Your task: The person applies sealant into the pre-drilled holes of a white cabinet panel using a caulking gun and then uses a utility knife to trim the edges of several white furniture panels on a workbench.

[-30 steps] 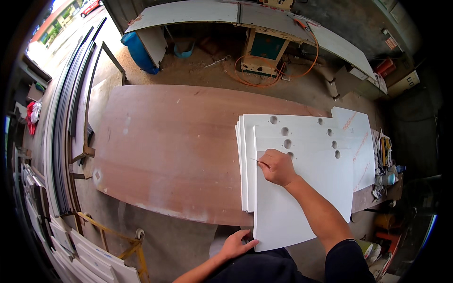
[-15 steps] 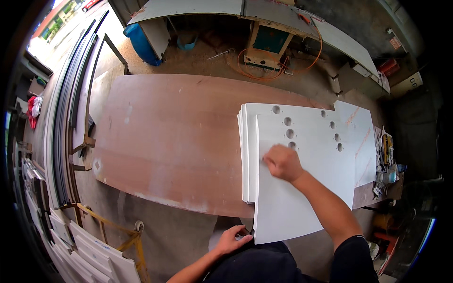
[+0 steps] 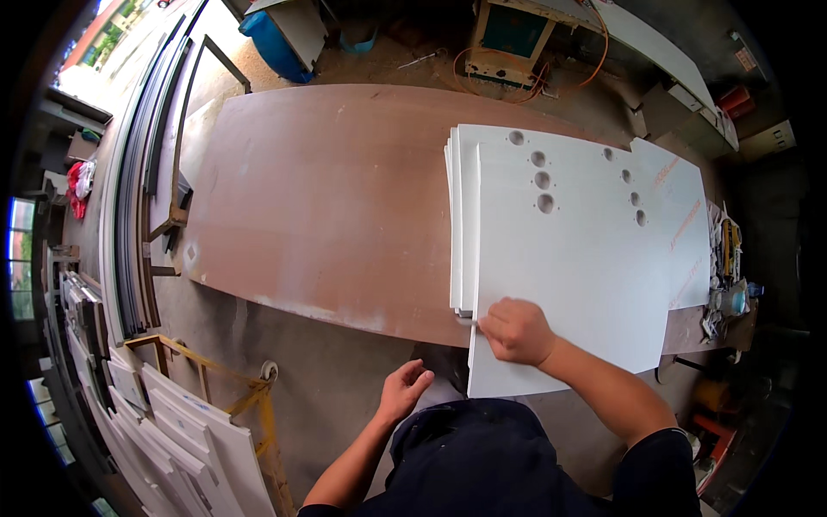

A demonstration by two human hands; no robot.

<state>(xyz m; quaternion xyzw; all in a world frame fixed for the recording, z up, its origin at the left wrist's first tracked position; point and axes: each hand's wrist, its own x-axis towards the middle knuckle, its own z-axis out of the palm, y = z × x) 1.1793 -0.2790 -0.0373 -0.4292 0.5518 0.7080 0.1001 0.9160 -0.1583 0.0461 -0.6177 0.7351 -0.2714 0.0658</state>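
1. Plainly, the top white rectangular laminated panel [image 3: 568, 276] juts past the near edge of the broad brown hardboard worktop [image 3: 327, 189]; the unsupported corner could tip or sag if weight comes off it.
2. The right hand [image 3: 515, 330] rests on that panel's near left edge, fingers curled together and pinching the edge. A grip this small on so wide a sheet could slip, I judge, and the panel might swing or scrape the one beneath.
3. The left hand [image 3: 403, 390] hovers below the worktop edge, fingers loosely apart, holding nothing. With no second hold, the sheet has only one point of control.
4. The stack of white panels [image 3: 457, 215] shows stepped edges at its left side; dragging the top one could shove the others out of line.
5. Count: two hands; roughly four panels by the visible edges, though the exact number is hard to tell; seven round holes [image 3: 545, 203] in view, four in one row and three in another; one worktop.
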